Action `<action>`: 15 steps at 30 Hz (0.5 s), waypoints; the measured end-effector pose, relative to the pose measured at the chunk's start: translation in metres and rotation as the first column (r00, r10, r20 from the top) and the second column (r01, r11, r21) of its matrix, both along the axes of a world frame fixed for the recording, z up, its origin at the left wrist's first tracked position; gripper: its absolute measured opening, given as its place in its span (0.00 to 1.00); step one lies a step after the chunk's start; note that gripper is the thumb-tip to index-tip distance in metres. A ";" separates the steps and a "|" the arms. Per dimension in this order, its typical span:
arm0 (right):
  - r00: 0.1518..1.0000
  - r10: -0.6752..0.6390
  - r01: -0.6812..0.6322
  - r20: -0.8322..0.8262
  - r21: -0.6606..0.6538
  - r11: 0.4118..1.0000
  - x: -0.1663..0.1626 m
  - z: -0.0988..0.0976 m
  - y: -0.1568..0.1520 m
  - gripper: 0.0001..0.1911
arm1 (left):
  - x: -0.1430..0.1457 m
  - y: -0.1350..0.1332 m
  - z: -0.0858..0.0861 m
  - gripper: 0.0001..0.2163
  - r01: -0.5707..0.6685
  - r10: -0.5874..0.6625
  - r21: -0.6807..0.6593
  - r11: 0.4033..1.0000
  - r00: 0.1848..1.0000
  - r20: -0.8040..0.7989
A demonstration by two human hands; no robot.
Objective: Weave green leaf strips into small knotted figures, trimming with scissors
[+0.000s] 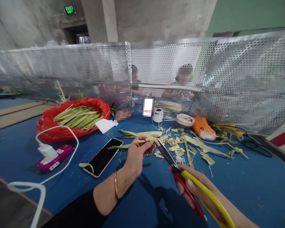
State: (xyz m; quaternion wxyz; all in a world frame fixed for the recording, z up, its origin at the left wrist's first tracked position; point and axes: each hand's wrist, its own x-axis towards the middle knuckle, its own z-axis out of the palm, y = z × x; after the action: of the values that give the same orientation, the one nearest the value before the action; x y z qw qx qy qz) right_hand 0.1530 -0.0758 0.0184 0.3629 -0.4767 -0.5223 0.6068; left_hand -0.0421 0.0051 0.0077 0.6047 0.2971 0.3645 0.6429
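Note:
My left hand is closed in a pinch on a thin pale green leaf strip that sticks out to the left above the blue table. My right hand grips scissors with one red and one yellow handle; the dark blades are parted and point up-left, their tips at the strip beside my left fingers. A gold bangle sits on my left wrist. Cut leaf scraps lie scattered just beyond the blades.
A smartphone lies face up left of my hand. A red bag of green leaves, a pink power bank with white cable, thread spool, tape roll and orange tool sit around. Perforated metal screen behind; people beyond.

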 end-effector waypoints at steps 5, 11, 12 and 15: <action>0.993 0.110 -0.110 -0.052 -0.009 0.994 0.004 -0.009 0.006 0.33 | 0.001 0.001 -0.003 0.16 0.003 -0.003 0.045 0.999 1.000 -0.003; 0.985 0.157 -0.157 -0.066 0.008 0.988 0.006 -0.012 0.008 0.30 | 0.003 0.002 -0.008 0.15 -0.002 0.001 0.069 0.998 1.000 0.012; 0.985 0.153 -0.154 -0.074 -0.001 0.988 0.006 -0.013 0.007 0.31 | 0.003 0.002 -0.008 0.15 -0.003 0.002 0.070 0.998 1.000 0.015; 0.987 0.136 -0.138 -0.087 -0.017 0.990 0.005 -0.012 0.008 0.33 | 0.003 0.002 -0.008 0.15 -0.003 0.001 0.072 0.997 1.000 0.018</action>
State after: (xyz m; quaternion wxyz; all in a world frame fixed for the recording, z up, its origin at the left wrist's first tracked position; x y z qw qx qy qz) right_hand 0.1581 -0.0682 0.0061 0.3371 -0.4172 -0.5308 0.6562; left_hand -0.0389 0.0070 0.0000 0.5963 0.3123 0.3360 0.6588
